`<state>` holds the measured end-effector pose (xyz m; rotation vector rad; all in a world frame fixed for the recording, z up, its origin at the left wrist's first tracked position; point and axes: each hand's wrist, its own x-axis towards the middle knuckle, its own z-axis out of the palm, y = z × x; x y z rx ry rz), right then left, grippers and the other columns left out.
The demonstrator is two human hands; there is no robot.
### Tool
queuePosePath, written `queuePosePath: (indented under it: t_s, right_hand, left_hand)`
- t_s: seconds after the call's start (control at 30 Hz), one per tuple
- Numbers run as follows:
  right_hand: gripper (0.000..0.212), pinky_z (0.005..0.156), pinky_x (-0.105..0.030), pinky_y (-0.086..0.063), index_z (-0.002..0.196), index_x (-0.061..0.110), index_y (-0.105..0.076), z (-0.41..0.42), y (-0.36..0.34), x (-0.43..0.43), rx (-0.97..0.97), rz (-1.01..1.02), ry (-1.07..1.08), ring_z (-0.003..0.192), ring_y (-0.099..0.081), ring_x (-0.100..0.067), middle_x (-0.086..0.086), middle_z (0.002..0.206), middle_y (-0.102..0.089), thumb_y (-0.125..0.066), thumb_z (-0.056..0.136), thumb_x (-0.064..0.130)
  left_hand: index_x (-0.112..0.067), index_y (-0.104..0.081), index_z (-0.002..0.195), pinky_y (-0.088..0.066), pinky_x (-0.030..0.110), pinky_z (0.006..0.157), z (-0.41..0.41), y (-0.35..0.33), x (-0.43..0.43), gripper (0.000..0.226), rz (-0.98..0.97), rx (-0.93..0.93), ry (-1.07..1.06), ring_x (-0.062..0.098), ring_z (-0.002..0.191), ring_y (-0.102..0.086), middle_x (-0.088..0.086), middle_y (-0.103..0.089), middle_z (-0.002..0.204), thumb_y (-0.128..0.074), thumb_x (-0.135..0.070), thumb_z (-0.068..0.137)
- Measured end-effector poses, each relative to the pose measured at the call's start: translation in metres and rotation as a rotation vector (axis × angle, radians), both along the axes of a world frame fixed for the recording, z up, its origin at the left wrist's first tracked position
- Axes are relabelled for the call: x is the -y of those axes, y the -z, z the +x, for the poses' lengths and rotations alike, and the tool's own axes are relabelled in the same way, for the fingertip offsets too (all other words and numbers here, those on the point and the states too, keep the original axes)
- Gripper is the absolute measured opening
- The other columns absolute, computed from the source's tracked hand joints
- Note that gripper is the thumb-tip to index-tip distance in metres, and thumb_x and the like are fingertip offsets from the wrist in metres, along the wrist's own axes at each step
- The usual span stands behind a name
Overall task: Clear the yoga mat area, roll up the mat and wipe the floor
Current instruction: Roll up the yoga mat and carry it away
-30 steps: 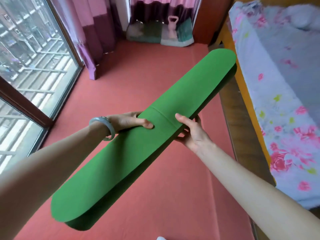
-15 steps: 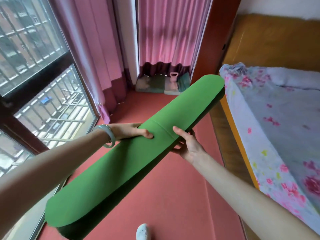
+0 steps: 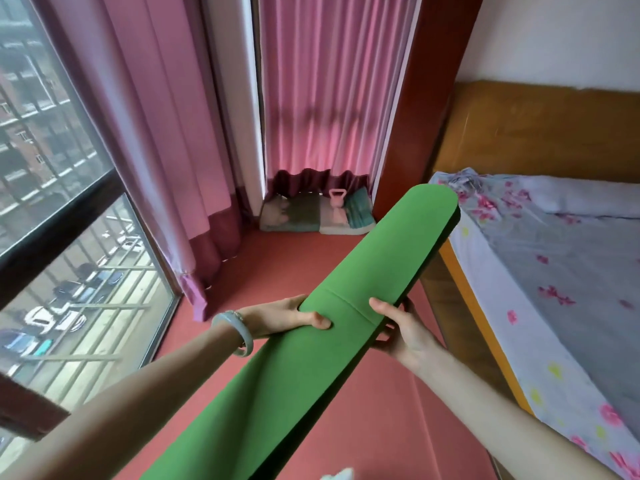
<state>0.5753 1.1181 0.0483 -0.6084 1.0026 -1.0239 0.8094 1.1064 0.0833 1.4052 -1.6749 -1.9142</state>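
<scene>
Green yoga mat (image 3: pixel 277 375) rolled up and off the floor, held out across the view.

It's a long, plain green roll, slanting from the lower left near the camera up toward the far right, where its rounded end sits in front of the bed's corner. A thin seam, the mat's outer edge, crosses it about midway. It's gripped on both sides there, thumbs on top. The red floor (image 3: pixel 363 427) lies bare and smooth beneath it, running back to the curtains.
</scene>
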Motion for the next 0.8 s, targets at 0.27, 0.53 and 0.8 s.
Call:
queuePosePath:
  t_s: [0.27, 0.53, 0.8]
  right_hand:
    - [0.068, 0.069, -0.045, -0.055, 0.128, 0.022, -0.049, 0.013, 0.011, 0.162, -0.019, 0.006, -0.006, 0.101, -0.061, -0.034, -0.016, 0.122, -0.060, -0.076, 0.065, 0.016]
    - [0.069, 0.064, -0.042, -0.056, 0.130, 0.019, -0.049, 0.018, -0.002, 0.334, -0.003, 0.045, 0.009, 0.095, -0.063, -0.033, -0.015, 0.113, -0.062, -0.073, 0.065, 0.019]
    - [0.067, 0.065, -0.044, -0.056, 0.130, 0.019, -0.050, 0.027, 0.004, 0.475, 0.047, 0.084, 0.066, 0.097, -0.062, -0.033, -0.016, 0.114, -0.061, -0.073, 0.067, 0.017]
  left_hand:
    - [-0.020, -0.041, 0.133, -0.050, 0.041, 0.097, 0.011, 0.004, 0.161, 0.094, -0.015, 0.107, 0.002, 0.022, 0.106, -0.065, 0.006, -0.064, 0.122, -0.075, -0.051, 0.052]
    - [-0.023, -0.028, 0.145, -0.047, 0.041, 0.100, 0.012, -0.007, 0.342, 0.120, -0.012, 0.221, -0.018, 0.018, 0.109, -0.063, 0.002, -0.058, 0.130, -0.079, -0.064, 0.043]
    - [-0.026, -0.043, 0.129, -0.052, 0.022, 0.082, 0.018, -0.013, 0.488, 0.064, -0.042, 0.196, 0.093, 0.012, 0.102, -0.063, -0.007, -0.061, 0.115, -0.065, -0.046, 0.073]
